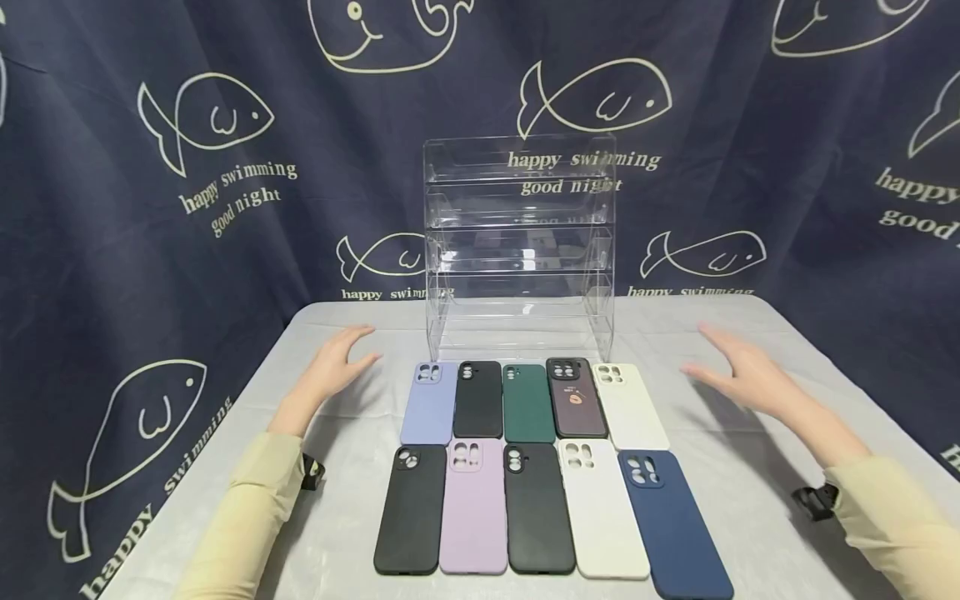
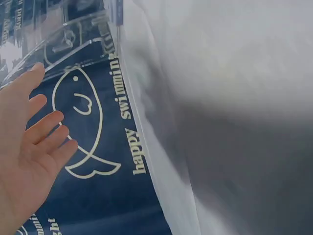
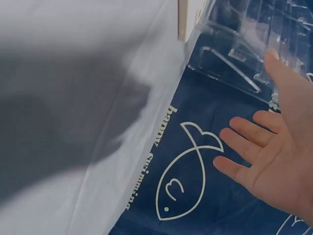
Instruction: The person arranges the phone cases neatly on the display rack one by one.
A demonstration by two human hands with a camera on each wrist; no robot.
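In the head view the left hand (image 1: 330, 367) is held left of the phone cases, fingers extended, holding nothing; the right hand (image 1: 750, 375) is likewise on the right side. Between them lie two rows of phone cases, among them a lilac-blue one (image 1: 429, 408), a green one (image 1: 528, 404), a purple one (image 1: 474, 521) and a dark blue one (image 1: 681, 525). Behind the rows stands a clear tiered rack (image 1: 521, 333). Each wrist view shows an empty hand, the left (image 2: 34, 147) and the right (image 3: 274, 152), with spread fingers.
A pale cloth covers the table (image 1: 352, 492). A dark blue curtain (image 1: 375, 167) with fish drawings hangs behind and at both sides. Part of the clear rack shows in the left wrist view (image 2: 73, 39) and right wrist view.
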